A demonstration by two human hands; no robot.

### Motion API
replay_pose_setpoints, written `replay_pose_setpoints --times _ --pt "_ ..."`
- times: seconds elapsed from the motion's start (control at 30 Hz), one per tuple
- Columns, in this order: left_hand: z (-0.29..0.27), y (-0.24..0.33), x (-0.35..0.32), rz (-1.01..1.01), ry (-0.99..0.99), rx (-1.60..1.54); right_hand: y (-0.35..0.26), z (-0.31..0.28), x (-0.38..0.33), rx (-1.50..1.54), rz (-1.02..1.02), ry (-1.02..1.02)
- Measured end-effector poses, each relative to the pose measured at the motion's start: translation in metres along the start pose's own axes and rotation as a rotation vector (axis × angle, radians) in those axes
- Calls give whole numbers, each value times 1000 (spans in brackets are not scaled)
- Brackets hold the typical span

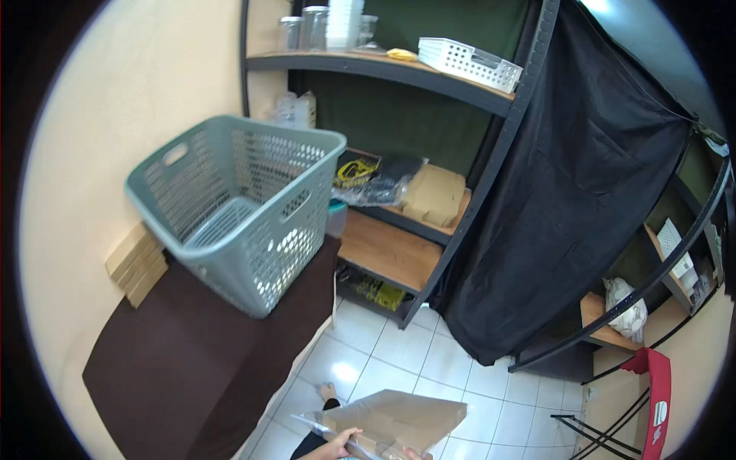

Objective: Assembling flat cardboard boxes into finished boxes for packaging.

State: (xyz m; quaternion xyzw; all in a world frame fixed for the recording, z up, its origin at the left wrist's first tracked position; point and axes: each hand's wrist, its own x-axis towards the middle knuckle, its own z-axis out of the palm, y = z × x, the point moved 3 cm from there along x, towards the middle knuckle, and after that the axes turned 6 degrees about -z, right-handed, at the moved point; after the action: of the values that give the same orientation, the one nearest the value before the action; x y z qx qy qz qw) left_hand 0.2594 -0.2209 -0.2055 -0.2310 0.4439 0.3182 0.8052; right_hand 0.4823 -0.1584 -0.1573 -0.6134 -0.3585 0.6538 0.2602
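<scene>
Standing at far left against the wall, blocks (pixel 138 264) adjoin a basket (pixel 303 211) on the dark-covered table (pixel 180 360). Right of the table, the left hand (pixel 342 443) has its fingers curled on the near-left edge of a carton (pixel 410 414), grasping it. The carton, sheathed in clear film (pixel 313 419), is at bottom centre, above the tiled floor (pixel 494 418). The right hand (pixel 415 454) is at the carton's near edge; the view cuts it off, so whether its fingers grip cannot be told. Good practice, as judged here, calls for both hands to take board along with film (loose film alone could slip or tear), evenly spaced, with the carton level and its far corner clear of obstacles. Beyond it hangs a curtain (pixel 563 192); at far right, a red frame (pixel 657 383) stands well apart.
</scene>
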Motion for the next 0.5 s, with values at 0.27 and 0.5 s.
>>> replay_pose_setpoints --times 0.27,0.5 --pt "-3 -75 -64 134 50 39 -16 2 -136 -117 -38 -88" --pt "-21 -115 -125 414 -50 119 14 3 -196 -227 -100 -164"
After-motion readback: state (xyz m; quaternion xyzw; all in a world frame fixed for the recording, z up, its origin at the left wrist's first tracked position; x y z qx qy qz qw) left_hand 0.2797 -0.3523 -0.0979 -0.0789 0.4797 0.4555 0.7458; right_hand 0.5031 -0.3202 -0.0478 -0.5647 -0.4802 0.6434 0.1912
